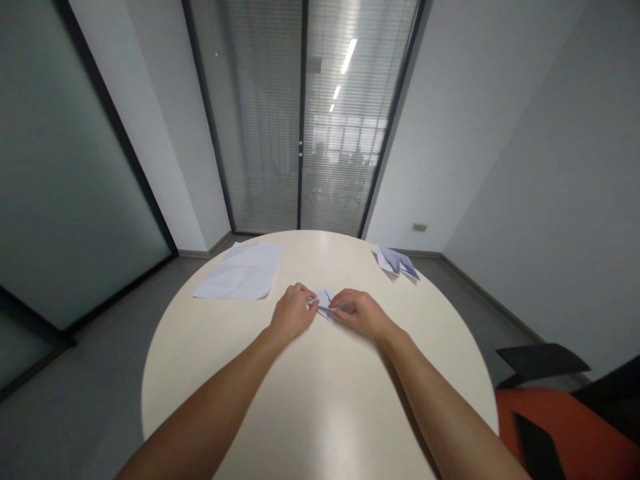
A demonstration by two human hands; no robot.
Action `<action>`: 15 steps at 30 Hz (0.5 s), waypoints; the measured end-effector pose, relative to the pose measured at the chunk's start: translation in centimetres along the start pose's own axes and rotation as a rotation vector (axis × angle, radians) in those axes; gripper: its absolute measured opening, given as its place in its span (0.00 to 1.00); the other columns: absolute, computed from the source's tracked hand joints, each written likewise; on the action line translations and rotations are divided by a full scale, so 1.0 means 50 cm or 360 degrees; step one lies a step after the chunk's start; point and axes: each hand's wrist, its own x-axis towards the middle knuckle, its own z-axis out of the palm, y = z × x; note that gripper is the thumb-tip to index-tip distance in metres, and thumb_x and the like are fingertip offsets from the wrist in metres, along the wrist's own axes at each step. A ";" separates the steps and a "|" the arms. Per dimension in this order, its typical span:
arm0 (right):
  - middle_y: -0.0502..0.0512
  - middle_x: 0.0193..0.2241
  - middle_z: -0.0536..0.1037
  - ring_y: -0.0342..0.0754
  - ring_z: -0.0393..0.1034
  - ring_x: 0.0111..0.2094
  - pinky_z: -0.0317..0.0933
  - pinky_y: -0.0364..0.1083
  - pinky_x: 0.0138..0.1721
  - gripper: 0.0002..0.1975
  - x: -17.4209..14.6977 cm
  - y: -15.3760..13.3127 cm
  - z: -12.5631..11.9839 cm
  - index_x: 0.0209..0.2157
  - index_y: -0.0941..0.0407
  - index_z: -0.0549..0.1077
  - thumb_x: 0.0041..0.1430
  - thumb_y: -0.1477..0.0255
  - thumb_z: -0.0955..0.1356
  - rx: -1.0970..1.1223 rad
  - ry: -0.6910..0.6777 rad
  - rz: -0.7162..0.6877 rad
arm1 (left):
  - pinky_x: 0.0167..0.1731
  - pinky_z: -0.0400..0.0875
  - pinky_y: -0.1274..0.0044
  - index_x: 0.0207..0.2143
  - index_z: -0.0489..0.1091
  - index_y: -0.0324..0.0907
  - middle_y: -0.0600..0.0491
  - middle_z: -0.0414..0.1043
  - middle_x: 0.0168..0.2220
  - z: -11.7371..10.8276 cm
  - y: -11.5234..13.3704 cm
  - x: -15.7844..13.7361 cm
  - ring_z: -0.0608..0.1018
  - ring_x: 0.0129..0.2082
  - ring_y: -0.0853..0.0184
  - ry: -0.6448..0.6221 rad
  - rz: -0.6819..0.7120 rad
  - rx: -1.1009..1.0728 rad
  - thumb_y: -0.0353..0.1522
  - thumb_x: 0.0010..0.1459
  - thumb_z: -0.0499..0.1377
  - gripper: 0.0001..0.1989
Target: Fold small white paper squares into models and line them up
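Near the middle of the round table (pixel 320 373) both my hands pinch a small folded sheet of paper (pixel 325 301). My left hand (pixel 294 311) has its thumb and fingers closed on the left edge. On the other side my right hand (pixel 363 312) grips the right edge between thumb and fingers. The paper is white with creases and a dark line on its upper face. Its outer edges are partly hidden by my fingers.
Flat white sheets (pixel 243 272) lie at the table's far left. A folded paper shape (pixel 397 262) stands near the far right edge. An orange chair (pixel 555 427) with black armrests is beside the table at right. Beyond the table are a glass partition with blinds (pixel 265 133) and walls.
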 end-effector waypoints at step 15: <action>0.58 0.50 0.80 0.55 0.73 0.52 0.65 0.53 0.55 0.18 -0.005 0.025 0.019 0.52 0.53 0.78 0.59 0.69 0.70 -0.0172 -0.0133 -0.0018 | 0.58 0.66 0.64 0.51 0.76 0.43 0.46 0.74 0.55 0.018 -0.008 -0.001 0.72 0.55 0.57 -0.0194 0.0239 -0.0022 0.34 0.64 0.57 0.15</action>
